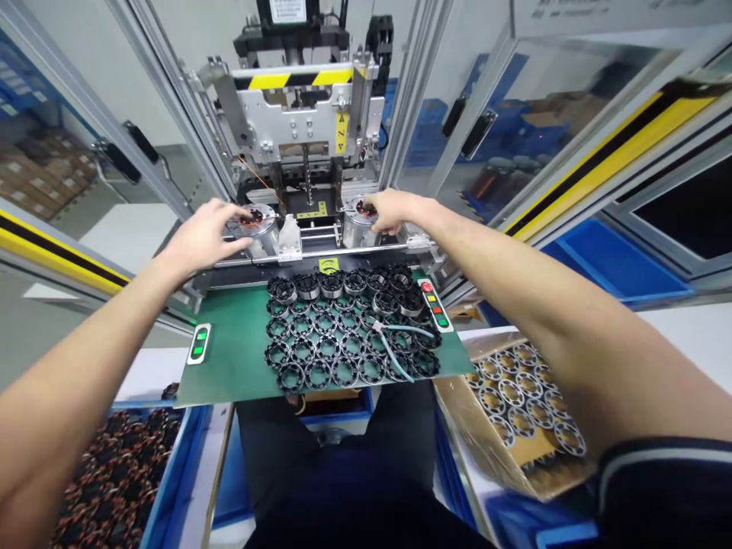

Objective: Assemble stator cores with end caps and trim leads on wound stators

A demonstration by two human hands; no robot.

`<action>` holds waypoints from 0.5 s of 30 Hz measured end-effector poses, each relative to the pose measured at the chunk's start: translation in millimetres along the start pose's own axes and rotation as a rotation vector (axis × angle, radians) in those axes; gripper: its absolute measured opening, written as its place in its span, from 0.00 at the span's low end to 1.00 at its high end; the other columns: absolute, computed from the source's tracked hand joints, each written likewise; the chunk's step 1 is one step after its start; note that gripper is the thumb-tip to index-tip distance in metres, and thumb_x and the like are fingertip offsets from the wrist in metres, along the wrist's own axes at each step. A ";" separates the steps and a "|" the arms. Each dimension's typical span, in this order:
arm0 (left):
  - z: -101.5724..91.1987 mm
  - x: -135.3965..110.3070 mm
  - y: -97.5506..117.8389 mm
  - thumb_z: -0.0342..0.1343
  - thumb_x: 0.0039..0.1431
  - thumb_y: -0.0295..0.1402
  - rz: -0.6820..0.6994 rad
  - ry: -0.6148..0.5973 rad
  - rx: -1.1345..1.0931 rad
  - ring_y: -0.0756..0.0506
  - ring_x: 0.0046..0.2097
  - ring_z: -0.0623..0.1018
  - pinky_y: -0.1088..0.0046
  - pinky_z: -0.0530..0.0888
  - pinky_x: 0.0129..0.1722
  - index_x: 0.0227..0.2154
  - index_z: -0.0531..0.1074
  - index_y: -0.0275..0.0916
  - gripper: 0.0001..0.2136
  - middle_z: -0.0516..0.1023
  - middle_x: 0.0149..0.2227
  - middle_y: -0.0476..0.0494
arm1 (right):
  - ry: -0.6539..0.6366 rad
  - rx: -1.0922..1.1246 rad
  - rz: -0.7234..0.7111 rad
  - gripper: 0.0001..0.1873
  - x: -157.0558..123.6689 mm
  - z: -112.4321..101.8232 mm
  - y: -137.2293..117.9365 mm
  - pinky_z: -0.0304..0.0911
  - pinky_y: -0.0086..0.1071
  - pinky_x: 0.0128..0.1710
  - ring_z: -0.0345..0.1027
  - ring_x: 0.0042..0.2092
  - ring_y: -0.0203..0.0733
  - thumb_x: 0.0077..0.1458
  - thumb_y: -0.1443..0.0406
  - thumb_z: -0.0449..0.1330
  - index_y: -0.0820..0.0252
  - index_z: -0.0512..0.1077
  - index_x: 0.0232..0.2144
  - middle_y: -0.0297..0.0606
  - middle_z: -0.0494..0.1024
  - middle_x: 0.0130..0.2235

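Note:
My left hand reaches to the left cylindrical metal fixture, thumb and fingers apart. Its fingertips are at the rim of a copper-wound motor stator seated on top. At the right metal fixture, my right hand has its fingers bent around the edge of another wound stator, which they partly hide. Below the fixtures, rows of black-and-silver stator cores lie on the green work plate. Cutting pliers with pale blue handles rest on these cores.
The winding machine stands ahead between metal frame posts. Control buttons and a second button panel flank the plate. A blue crate of wound stators is at lower left; a cardboard box of stator cores is at right.

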State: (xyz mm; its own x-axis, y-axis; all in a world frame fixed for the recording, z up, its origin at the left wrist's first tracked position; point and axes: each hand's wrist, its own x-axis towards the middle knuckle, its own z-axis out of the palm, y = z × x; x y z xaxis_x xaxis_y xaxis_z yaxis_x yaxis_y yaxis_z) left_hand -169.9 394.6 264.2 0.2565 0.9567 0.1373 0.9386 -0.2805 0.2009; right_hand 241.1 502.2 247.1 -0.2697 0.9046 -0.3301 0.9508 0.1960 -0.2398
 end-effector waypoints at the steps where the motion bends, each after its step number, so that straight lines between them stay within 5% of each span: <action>1: 3.5 21.4 -5.6 0.53 0.64 0.71 -0.013 -0.009 0.047 0.31 0.73 0.70 0.40 0.69 0.79 0.71 0.78 0.40 0.46 0.77 0.72 0.34 | -0.076 -0.008 0.053 0.24 16.2 -2.5 -1.8 0.85 0.49 0.58 0.83 0.57 0.50 0.77 0.54 0.71 0.59 0.78 0.66 0.47 0.83 0.63; 8: 39.9 94.2 -31.6 0.59 0.64 0.75 -0.124 -0.217 0.264 0.20 0.77 0.60 0.31 0.65 0.78 0.56 0.89 0.30 0.47 0.72 0.77 0.22 | -0.375 -0.041 0.275 0.21 90.1 -0.6 11.7 0.85 0.47 0.56 0.84 0.56 0.49 0.77 0.55 0.71 0.61 0.80 0.63 0.46 0.84 0.60; 12: 58.9 113.3 -37.9 0.51 0.66 0.79 -0.154 -0.327 0.298 0.12 0.80 0.60 0.31 0.67 0.77 0.61 0.88 0.28 0.53 0.67 0.81 0.19 | -0.416 -0.036 0.305 0.21 109.9 2.9 18.3 0.85 0.48 0.57 0.83 0.57 0.49 0.77 0.55 0.72 0.61 0.80 0.63 0.46 0.84 0.60; 15: 51.6 122.7 -39.2 0.50 0.66 0.80 -0.093 -0.341 0.327 0.12 0.82 0.59 0.32 0.65 0.78 0.59 0.88 0.24 0.55 0.66 0.81 0.17 | -0.376 -0.019 0.292 0.21 111.9 5.1 19.1 0.85 0.49 0.58 0.83 0.57 0.50 0.77 0.55 0.72 0.61 0.80 0.63 0.46 0.84 0.61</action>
State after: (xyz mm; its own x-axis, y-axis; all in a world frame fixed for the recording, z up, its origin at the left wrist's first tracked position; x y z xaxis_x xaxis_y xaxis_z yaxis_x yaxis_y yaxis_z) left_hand -163.3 526.9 223.1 0.1779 0.9627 -0.2040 0.9705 -0.2059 -0.1254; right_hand 228.3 605.3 200.8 -0.0234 0.7239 -0.6895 0.9967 -0.0366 -0.0723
